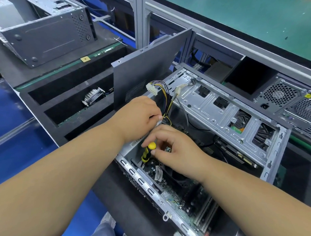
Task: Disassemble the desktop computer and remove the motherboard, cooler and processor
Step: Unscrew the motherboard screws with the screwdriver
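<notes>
Right hand [171,149] pinches a screwdriver [147,152] down in the case [221,113]; left hand [138,116] grips the cables [163,100] aside. Looks early on, board [178,193] not out yet, can't spot cooler or CPU.

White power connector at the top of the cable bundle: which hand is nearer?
Left. The left hand grips the cable bundle just below the white connector; the right hand is lower, on the yellow screwdriver.

A dark grey surface [12,73] with black foam-lined compartments [66,110] stands over a glossy blue floor [11,112]. Beyond an aluminium frame post [139,21] lies a green mat [244,14]. Even overhead light reflects off the floor.
</notes>
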`<state>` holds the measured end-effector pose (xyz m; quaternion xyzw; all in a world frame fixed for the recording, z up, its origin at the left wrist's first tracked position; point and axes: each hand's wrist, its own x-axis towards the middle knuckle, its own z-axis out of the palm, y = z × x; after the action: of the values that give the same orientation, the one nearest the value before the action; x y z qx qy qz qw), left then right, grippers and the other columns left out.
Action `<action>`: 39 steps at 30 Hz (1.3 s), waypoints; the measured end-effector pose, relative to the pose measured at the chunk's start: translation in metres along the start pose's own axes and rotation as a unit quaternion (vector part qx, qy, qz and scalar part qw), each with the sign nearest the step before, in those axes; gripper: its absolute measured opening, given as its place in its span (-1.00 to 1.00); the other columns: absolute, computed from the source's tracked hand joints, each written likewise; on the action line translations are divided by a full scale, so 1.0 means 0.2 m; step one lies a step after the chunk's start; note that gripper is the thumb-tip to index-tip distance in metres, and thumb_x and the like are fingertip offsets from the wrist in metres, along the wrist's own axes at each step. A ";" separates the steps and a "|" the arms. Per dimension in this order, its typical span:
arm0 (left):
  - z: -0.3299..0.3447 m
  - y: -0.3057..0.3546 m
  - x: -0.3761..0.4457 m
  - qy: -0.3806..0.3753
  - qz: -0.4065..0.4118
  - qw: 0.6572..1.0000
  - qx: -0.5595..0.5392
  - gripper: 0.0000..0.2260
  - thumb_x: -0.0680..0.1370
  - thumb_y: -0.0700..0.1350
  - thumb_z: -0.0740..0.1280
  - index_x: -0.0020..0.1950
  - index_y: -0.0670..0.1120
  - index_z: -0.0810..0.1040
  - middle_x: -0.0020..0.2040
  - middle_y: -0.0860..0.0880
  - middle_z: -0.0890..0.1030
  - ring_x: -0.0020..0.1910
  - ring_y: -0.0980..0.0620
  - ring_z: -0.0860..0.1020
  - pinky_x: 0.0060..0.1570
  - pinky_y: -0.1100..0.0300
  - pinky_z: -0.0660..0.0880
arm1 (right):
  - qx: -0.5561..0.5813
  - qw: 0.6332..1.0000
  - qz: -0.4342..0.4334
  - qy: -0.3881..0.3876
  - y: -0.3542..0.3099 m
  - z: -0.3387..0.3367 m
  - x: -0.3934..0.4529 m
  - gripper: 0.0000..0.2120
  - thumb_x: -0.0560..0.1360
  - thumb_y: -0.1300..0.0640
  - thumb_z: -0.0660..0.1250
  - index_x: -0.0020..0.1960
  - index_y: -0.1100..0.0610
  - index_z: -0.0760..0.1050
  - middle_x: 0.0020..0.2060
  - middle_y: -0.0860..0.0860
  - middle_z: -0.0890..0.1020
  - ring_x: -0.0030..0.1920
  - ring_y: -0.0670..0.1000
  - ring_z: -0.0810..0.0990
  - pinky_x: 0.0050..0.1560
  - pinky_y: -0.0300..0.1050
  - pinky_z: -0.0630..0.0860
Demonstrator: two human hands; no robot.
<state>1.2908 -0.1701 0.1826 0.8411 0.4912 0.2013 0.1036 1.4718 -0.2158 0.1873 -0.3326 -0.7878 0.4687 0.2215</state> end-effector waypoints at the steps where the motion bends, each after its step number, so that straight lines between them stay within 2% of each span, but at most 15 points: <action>1: 0.00 0.00 0.00 -0.001 0.000 1.000 0.000 -0.84 0.58 -0.10 0.30 -0.12 -0.08 0.66 -0.23 0.04 0.54 -0.11 0.02 0.46 0.03 0.03 0.43 | 0.010 1.000 0.001 0.001 0.00 0.00 0.00 -0.83 0.42 0.32 0.49 -0.01 0.15 0.66 -0.04 0.06 0.52 -0.23 0.00 0.54 -0.02 -0.06 0.52; 4: 0.00 0.00 0.00 0.002 0.003 1.000 0.000 -0.84 0.57 -0.10 0.31 -0.11 -0.07 0.66 -0.22 0.03 0.56 -0.11 0.02 0.46 0.03 0.03 0.43 | 0.028 0.999 0.014 0.011 0.00 0.01 0.01 -0.87 0.38 0.23 0.56 -0.09 0.17 0.67 -0.08 0.08 0.49 -0.24 0.07 0.50 -0.11 -0.11 0.50; 6: 0.00 0.00 0.00 0.004 0.001 1.000 -0.001 -0.84 0.57 -0.10 0.30 -0.12 -0.07 0.66 -0.22 0.03 0.56 -0.12 0.02 0.46 0.03 0.03 0.43 | 0.021 1.000 0.020 0.010 -0.01 0.02 0.01 -0.86 0.40 0.24 0.54 -0.06 0.13 0.68 -0.09 0.06 0.50 -0.22 0.06 0.49 -0.11 -0.13 0.49; 9: 0.00 0.00 0.00 0.003 0.003 1.000 0.002 -0.84 0.58 -0.09 0.31 -0.12 -0.08 0.66 -0.22 0.03 0.55 -0.12 0.03 0.45 0.03 0.04 0.43 | -0.011 0.999 0.026 0.017 0.00 0.01 0.01 -0.74 0.41 0.24 0.52 0.05 0.04 0.60 -0.08 -0.04 0.57 -0.18 -0.06 0.52 -0.05 -0.17 0.49; 11: 0.00 0.00 0.00 0.002 0.001 1.000 0.002 -0.84 0.58 -0.09 0.31 -0.10 -0.07 0.66 -0.22 0.04 0.54 -0.11 0.04 0.44 0.04 0.05 0.42 | -0.023 0.999 0.040 0.026 0.00 0.00 0.01 -0.76 0.43 0.23 0.50 0.03 0.03 0.57 -0.08 -0.07 0.59 -0.12 -0.11 0.54 0.01 -0.20 0.48; 14: 0.00 0.00 0.00 0.003 0.001 1.000 0.003 -0.85 0.58 -0.10 0.31 -0.10 -0.07 0.66 -0.22 0.03 0.54 -0.10 0.02 0.45 0.04 0.06 0.41 | -0.026 0.999 0.032 0.027 0.01 0.00 0.00 -0.79 0.45 0.31 0.42 0.01 0.07 0.59 -0.02 -0.04 0.57 -0.02 -0.07 0.54 0.09 -0.24 0.45; 17: 0.00 0.00 0.00 0.002 0.001 1.000 0.006 -0.85 0.58 -0.11 0.30 -0.09 -0.08 0.66 -0.22 0.03 0.54 -0.09 0.02 0.44 0.05 0.09 0.40 | -0.007 1.000 0.020 0.015 0.01 0.01 0.00 -0.78 0.44 0.36 0.39 -0.01 0.09 0.60 0.02 -0.02 0.50 0.01 0.00 0.54 0.16 -0.11 0.48; 21: 0.00 0.00 0.00 0.000 0.002 1.000 0.005 -0.84 0.59 -0.11 0.30 -0.11 -0.09 0.65 -0.22 0.03 0.52 -0.11 0.04 0.41 0.05 0.10 0.39 | -0.024 0.998 0.022 0.046 0.02 0.01 0.01 -0.76 0.37 0.22 0.55 -0.02 0.03 0.61 -0.06 -0.08 0.57 -0.07 -0.09 0.54 0.03 -0.29 0.46; 23: 0.00 0.00 0.00 0.003 0.001 1.000 0.001 -0.84 0.59 -0.11 0.30 -0.11 -0.09 0.65 -0.21 0.02 0.53 -0.11 0.07 0.38 0.05 0.11 0.39 | -0.035 0.997 0.035 0.060 0.03 0.01 0.01 -0.70 0.35 0.20 0.56 0.03 -0.02 0.60 -0.10 -0.14 0.60 -0.07 -0.12 0.55 0.01 -0.31 0.44; 26: 0.01 0.00 0.00 0.008 0.002 1.000 0.001 -0.85 0.58 -0.12 0.31 -0.10 -0.09 0.66 -0.20 0.02 0.55 -0.10 0.06 0.41 0.06 0.11 0.39 | -0.047 0.996 0.050 0.060 0.03 0.01 0.01 -0.72 0.38 0.25 0.50 0.00 -0.04 0.60 -0.12 -0.18 0.62 -0.11 -0.15 0.56 -0.06 -0.39 0.41; 29: 0.01 0.00 0.00 0.010 0.002 1.000 0.005 -0.85 0.57 -0.13 0.31 -0.10 -0.09 0.66 -0.19 0.02 0.55 -0.08 0.04 0.44 0.07 0.11 0.40 | -0.020 0.995 0.076 0.068 0.04 0.01 0.01 -0.70 0.36 0.31 0.41 -0.05 -0.05 0.60 -0.13 -0.19 0.58 -0.18 -0.11 0.57 -0.10 -0.33 0.49; 32: 0.01 0.00 0.00 0.010 0.004 1.000 0.009 -0.85 0.58 -0.12 0.30 -0.10 -0.09 0.65 -0.21 0.05 0.53 -0.11 0.08 0.39 0.06 0.12 0.40 | 0.050 0.991 0.083 0.087 0.04 0.01 0.02 -0.76 0.35 0.33 0.50 -0.09 0.04 0.64 -0.08 -0.07 0.53 -0.15 -0.05 0.58 -0.06 -0.21 0.55; 35: 0.01 0.00 0.00 0.007 0.007 1.000 0.009 -0.84 0.58 -0.11 0.30 -0.10 -0.09 0.65 -0.21 0.05 0.53 -0.11 0.07 0.40 0.06 0.12 0.40 | 0.068 0.991 0.080 0.087 0.05 0.01 0.02 -0.81 0.34 0.26 0.57 -0.11 0.09 0.66 -0.09 -0.03 0.52 -0.12 -0.06 0.57 -0.02 -0.21 0.55; 39: 0.00 0.00 0.00 0.007 0.004 1.000 0.011 -0.84 0.58 -0.11 0.30 -0.10 -0.09 0.65 -0.20 0.01 0.55 -0.09 0.01 0.45 0.05 0.11 0.39 | 0.073 0.994 0.063 0.052 0.05 0.00 0.02 -0.70 0.37 0.33 0.53 -0.02 0.02 0.61 -0.05 -0.03 0.58 -0.04 -0.09 0.59 0.04 -0.24 0.56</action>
<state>1.2910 -0.1708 0.1817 0.8429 0.4905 0.2022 0.0897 1.4719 -0.2104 0.1782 -0.3883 -0.7163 0.5202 0.2561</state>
